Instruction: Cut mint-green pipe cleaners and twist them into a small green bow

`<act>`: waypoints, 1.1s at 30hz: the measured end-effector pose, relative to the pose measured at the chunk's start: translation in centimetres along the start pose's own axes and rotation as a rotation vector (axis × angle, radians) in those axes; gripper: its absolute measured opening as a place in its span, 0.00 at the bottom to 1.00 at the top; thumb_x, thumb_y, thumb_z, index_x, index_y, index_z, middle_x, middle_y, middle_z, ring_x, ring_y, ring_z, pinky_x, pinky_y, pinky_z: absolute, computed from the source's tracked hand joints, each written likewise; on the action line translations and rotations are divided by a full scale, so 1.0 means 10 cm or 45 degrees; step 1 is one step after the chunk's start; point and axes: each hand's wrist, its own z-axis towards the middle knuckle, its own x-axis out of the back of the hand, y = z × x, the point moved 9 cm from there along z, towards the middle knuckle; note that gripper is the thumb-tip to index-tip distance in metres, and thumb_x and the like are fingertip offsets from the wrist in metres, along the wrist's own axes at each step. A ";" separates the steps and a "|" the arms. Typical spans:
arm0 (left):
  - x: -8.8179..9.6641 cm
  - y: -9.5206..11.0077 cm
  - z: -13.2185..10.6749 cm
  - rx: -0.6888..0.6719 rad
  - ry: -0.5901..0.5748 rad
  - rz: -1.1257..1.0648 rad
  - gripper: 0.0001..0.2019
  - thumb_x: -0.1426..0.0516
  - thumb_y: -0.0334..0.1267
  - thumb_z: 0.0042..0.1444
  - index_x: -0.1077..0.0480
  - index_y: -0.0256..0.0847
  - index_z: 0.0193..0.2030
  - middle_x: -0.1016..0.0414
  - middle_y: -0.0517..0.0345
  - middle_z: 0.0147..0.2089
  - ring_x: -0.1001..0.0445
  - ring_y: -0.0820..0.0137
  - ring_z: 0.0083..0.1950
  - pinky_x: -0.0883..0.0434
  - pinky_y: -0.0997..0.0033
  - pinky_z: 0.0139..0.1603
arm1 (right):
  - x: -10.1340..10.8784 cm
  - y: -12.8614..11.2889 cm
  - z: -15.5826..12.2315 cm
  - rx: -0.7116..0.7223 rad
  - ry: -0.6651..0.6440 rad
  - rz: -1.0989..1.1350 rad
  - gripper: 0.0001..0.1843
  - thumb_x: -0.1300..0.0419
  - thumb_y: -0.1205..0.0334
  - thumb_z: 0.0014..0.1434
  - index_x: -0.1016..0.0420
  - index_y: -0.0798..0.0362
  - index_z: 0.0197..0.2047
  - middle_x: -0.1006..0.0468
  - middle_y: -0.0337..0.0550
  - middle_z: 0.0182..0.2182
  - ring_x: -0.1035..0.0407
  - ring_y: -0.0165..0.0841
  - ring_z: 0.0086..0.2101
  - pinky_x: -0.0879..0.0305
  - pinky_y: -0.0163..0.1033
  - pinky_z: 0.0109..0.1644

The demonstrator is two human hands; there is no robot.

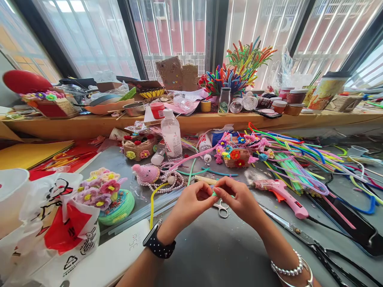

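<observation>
My left hand (194, 198) and my right hand (237, 195) meet at the fingertips above the grey table. Pinched between them is a small piece of green pipe cleaner (214, 194), mostly covered by my fingers. Just below and behind my hands lie small scissors (223, 210) with metal loops. A wooden stick (206, 180) rests beyond my fingers. To the right of my right hand sits a pink hot glue gun (284, 194) with an orange trigger. Left of my left hand, a yellow pipe cleaner (153, 203) stands in a bent curve.
Large black-handled scissors (302, 236) lie at right, beside bundled pipe cleaners (287, 171). A clear bottle (172, 135), strings of pearl beads (161, 185), and a flower basket (239, 157) stand behind. A flower-topped green cake (116, 205) and a plastic bag (56, 215) are at left.
</observation>
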 end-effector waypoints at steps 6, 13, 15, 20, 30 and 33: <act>-0.08 -0.08 -0.03 0.169 -0.169 -0.368 0.11 0.41 0.41 0.44 0.34 0.34 0.26 0.31 0.58 0.26 0.32 0.73 0.31 0.35 0.72 0.37 | 0.02 0.01 0.01 -0.025 -0.020 0.042 0.09 0.49 0.60 0.56 0.34 0.55 0.29 0.33 0.36 0.21 0.41 0.26 0.22 0.44 0.30 0.25; -0.17 -0.17 -0.10 0.351 -0.296 -0.649 0.09 0.42 0.39 0.45 0.32 0.35 0.30 0.32 0.57 0.31 0.30 0.70 0.36 0.35 0.69 0.40 | 0.02 -0.04 0.01 0.007 0.007 -0.018 0.08 0.49 0.62 0.56 0.34 0.54 0.29 0.33 0.36 0.21 0.41 0.26 0.22 0.45 0.30 0.25; -0.12 -0.16 -0.06 0.286 -0.229 -0.525 0.09 0.42 0.40 0.45 0.34 0.35 0.27 0.33 0.58 0.30 0.31 0.71 0.35 0.35 0.70 0.39 | 0.02 -0.03 0.01 0.008 0.022 -0.040 0.07 0.49 0.63 0.56 0.34 0.54 0.29 0.33 0.36 0.21 0.41 0.26 0.22 0.45 0.30 0.25; 0.07 -0.02 0.01 0.002 0.078 0.013 0.11 0.43 0.43 0.45 0.35 0.36 0.26 0.34 0.59 0.27 0.36 0.73 0.30 0.37 0.72 0.32 | 0.04 0.00 0.02 0.014 0.083 -0.131 0.06 0.49 0.65 0.56 0.35 0.54 0.28 0.32 0.36 0.22 0.40 0.27 0.23 0.46 0.31 0.27; -0.14 -0.06 -0.07 0.232 -0.225 -0.578 0.11 0.44 0.42 0.48 0.30 0.35 0.33 0.32 0.55 0.34 0.34 0.71 0.37 0.37 0.73 0.38 | 0.07 0.04 -0.02 -0.045 0.098 0.266 0.10 0.49 0.57 0.56 0.37 0.54 0.30 0.34 0.36 0.21 0.41 0.25 0.21 0.46 0.30 0.22; -0.02 -0.05 -0.02 0.156 -0.093 -0.330 0.11 0.41 0.43 0.44 0.31 0.35 0.28 0.33 0.59 0.29 0.36 0.73 0.33 0.39 0.73 0.35 | 0.10 0.01 -0.01 -0.003 0.136 0.139 0.09 0.49 0.58 0.56 0.35 0.54 0.30 0.33 0.37 0.22 0.40 0.26 0.22 0.45 0.30 0.24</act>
